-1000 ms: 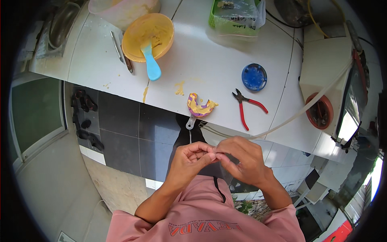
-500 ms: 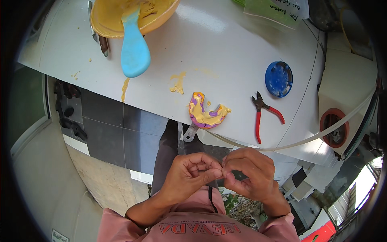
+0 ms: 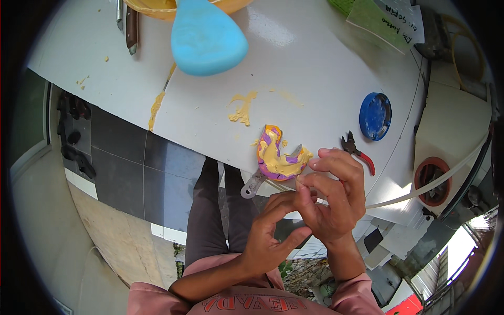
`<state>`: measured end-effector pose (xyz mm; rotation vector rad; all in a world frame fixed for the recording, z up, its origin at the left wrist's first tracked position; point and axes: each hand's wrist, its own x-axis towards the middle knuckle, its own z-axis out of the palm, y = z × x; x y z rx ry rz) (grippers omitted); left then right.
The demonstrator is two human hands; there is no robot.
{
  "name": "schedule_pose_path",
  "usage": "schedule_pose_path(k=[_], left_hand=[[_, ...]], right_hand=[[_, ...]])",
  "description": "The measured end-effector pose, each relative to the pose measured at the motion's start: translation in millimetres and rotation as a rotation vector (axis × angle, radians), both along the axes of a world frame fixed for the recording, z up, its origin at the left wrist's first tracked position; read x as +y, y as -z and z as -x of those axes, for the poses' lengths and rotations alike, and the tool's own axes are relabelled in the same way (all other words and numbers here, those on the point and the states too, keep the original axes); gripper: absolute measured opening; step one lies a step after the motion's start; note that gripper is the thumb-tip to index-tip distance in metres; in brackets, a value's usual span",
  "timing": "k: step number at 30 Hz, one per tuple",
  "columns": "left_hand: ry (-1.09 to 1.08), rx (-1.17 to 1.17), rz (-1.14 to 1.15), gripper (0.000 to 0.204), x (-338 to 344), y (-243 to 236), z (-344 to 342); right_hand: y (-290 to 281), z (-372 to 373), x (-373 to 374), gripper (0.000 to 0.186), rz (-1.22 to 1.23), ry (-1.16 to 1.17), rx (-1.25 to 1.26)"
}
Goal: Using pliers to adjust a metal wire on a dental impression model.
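Note:
A dental impression tray, its purple and orange horseshoe filled with wet yellow plaster, lies at the table's near edge with its metal handle jutting over the edge. My right hand is beside the tray's right end, thumb and index fingertip pressed together. Whatever they pinch is too small to make out, and whether the fingers touch the plaster is unclear. Just below and to the left, my left hand has its thumb spread from the fingers and shows nothing in it. Red-handled cutting pliers are partly hidden behind my right hand.
At the top left is a yellow mixing bowl with a light-blue spatula handle over its rim. Knife-like tools lie beside it. A blue round lid, a plastic bag, plaster smears and a pale hose are also around.
My hands were together at the fingertips near my body. The right has moved up to the tray; the left has come away from it and opened. The view has shifted.

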<state>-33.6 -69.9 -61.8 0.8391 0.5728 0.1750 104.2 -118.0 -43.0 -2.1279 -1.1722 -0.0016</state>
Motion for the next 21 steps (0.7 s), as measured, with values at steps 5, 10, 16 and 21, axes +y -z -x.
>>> schedule_pose_path(k=[5,10,16,21], left_hand=[[0.005,0.004,-0.032,0.042,-2,8,1],[-0.001,0.011,-0.022,0.045,-2,8,0],[-0.012,-0.003,-0.036,0.046,-4,11,1],[0.031,-0.044,-0.044,0.051,-3,16,5]], right_hand=[[4,-1,-1,0.018,0.036,-0.023,-0.039],[4,-2,2,0.019,0.043,-0.035,-0.060],[5,-3,2,0.019,0.053,-0.055,-0.071],[4,-3,3,0.019,0.062,-0.057,-0.067]])
